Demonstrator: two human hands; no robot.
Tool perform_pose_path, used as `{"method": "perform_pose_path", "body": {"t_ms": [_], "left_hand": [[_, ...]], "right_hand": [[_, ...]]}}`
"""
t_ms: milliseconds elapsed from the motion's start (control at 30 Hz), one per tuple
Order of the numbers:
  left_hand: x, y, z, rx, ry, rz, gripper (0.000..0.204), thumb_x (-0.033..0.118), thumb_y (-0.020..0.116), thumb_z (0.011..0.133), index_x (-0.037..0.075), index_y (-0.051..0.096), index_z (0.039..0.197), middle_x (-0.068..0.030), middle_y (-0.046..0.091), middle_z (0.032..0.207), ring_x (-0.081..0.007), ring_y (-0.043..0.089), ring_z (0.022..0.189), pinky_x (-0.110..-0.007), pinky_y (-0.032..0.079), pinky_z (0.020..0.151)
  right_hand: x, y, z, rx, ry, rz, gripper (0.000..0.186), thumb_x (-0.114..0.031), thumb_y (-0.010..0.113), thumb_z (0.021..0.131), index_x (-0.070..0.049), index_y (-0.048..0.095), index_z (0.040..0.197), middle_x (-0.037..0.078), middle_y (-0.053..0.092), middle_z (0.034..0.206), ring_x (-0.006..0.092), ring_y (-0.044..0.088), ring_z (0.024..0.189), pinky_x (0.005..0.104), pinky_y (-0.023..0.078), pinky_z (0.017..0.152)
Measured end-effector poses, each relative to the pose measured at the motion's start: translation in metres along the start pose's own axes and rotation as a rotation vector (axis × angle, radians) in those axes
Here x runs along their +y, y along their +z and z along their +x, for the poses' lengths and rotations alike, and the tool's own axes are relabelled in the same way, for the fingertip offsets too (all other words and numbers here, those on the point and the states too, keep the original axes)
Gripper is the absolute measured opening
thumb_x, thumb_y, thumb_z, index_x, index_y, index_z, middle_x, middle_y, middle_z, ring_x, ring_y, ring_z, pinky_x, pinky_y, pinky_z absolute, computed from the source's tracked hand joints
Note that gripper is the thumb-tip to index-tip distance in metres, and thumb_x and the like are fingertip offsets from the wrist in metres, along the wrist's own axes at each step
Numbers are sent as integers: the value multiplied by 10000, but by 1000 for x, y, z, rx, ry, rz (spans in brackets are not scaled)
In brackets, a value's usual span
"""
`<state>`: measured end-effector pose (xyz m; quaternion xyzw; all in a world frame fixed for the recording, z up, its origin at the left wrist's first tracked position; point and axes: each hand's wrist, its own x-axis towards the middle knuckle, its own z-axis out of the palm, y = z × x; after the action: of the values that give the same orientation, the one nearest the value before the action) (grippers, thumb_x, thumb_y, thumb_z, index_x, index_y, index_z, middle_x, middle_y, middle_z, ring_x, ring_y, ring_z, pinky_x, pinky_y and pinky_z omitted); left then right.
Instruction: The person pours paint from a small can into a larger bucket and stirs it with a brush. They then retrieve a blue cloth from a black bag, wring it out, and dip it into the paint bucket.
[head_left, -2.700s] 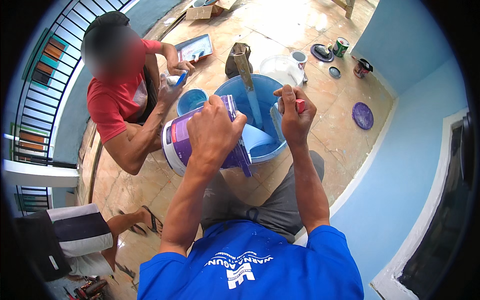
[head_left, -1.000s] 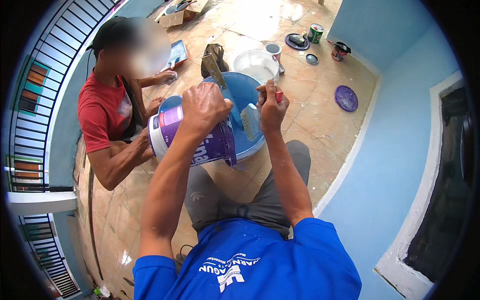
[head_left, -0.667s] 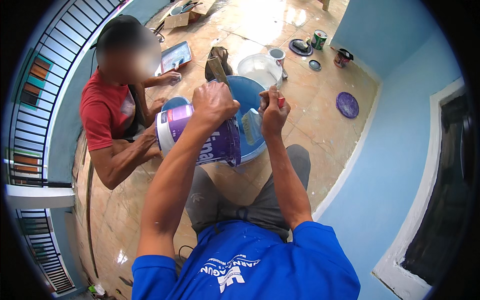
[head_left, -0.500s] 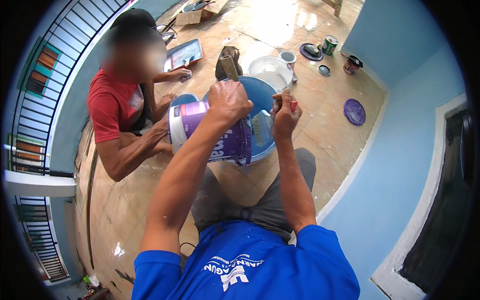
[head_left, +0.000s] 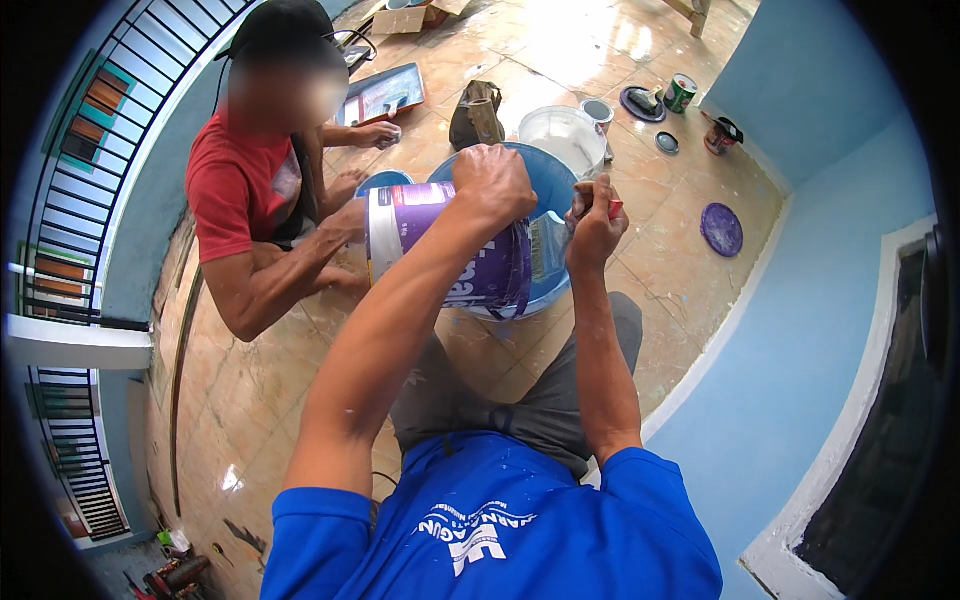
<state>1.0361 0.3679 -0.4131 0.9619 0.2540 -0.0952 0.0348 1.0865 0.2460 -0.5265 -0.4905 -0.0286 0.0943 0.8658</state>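
Note:
My left hand (head_left: 492, 182) grips a purple-and-white paint pail (head_left: 405, 225), tipped on its side over a large blue bucket (head_left: 545, 180). My right hand (head_left: 596, 220) is closed round the red handle of a wide paintbrush (head_left: 548, 243), whose pale head hangs inside the bucket. A co-worker in a red shirt (head_left: 218, 195) squats at the left, one hand (head_left: 345, 222) at the pail's base. A smaller blue bucket (head_left: 385, 180) is partly hidden behind the pail. An upright pole (head_left: 484, 118) shows behind my left hand.
Beyond the big bucket are a white tub (head_left: 560, 135), a dark bag (head_left: 465, 125), a paint tray (head_left: 385, 90), several cans (head_left: 681, 92) and a purple lid (head_left: 721, 228). A light-blue wall (head_left: 810, 300) runs along the right, a railing (head_left: 120, 100) along the left.
The co-worker's hands have left the blue-handled tool seen earliest, and one is now at the pail. The pail is more sideways. Lately my hands and the pail sit higher and further right in view.

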Motion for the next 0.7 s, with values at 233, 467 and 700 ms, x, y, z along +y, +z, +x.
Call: {"method": "perform_pose_path", "body": {"t_ms": [233,467,700], "left_hand": [[3,5,7,-13,-14,-2,357,300,686,751,9,789,931,-200,758,960,-313,740,960,-362,576,852],[5,10,15,-48,-23,6,342,294,682,767,35,791,962,-177,761,1011,-288,733,1014,-346,568,873],[9,16,23,-57,-25,58,323,272,675,779,67,793,998,-142,764,1046,-247,729,1045,-315,562,875]], "right_hand": [[4,0,-1,-15,-20,0,397,-357,566,1050,-43,645,821,-35,455,595,64,408,505,231,361,471],[4,0,1,12,-25,-18,397,-353,565,1053,-43,647,818,-35,454,598,64,399,501,233,356,472],[6,0,0,20,-36,-17,382,-313,559,1057,-30,639,814,-42,432,594,59,370,486,239,295,457]]}}
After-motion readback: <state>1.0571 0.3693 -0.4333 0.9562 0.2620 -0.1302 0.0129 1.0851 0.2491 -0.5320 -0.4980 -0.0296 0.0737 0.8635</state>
